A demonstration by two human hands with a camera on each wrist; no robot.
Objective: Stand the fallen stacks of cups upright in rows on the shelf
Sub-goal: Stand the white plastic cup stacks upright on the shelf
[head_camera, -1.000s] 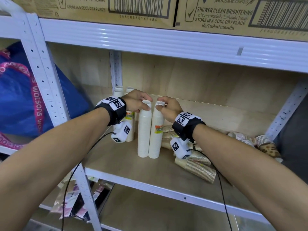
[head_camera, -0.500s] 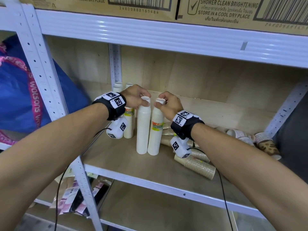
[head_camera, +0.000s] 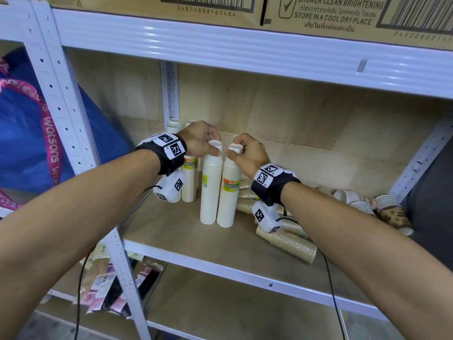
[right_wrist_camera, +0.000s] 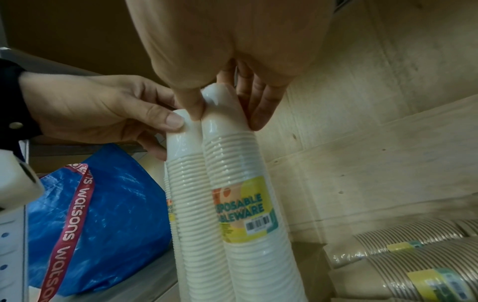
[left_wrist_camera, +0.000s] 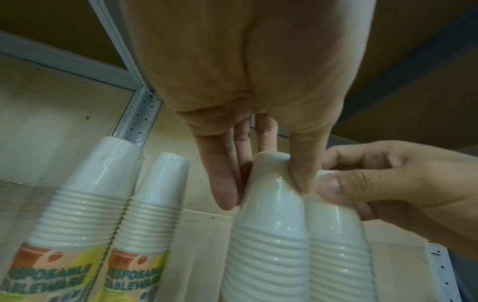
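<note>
Two wrapped stacks of white cups stand upright side by side on the wooden shelf (head_camera: 171,231). My left hand (head_camera: 208,143) pinches the top of the left white stack (head_camera: 210,190), thumb in front and fingers behind. My right hand (head_camera: 241,153) grips the top of the right white stack (head_camera: 229,192) the same way. In the left wrist view the left hand (left_wrist_camera: 271,179) holds the left stack (left_wrist_camera: 269,235). In the right wrist view the right hand (right_wrist_camera: 227,106) holds the labelled right stack (right_wrist_camera: 243,204). Two more white stacks (head_camera: 190,177) stand behind at the left. Several brown cup stacks (head_camera: 291,239) lie fallen at the right.
More fallen patterned cup stacks (head_camera: 389,212) lie by the right upright (head_camera: 421,158). Cardboard boxes (head_camera: 318,13) sit on the shelf above. A blue bag (head_camera: 29,143) hangs beyond the left post (head_camera: 61,94). Packets (head_camera: 115,290) lie on the lower shelf.
Both hands keep their hold on the tops of the two white stacks, which stand where they were. The head view has shifted slightly.
</note>
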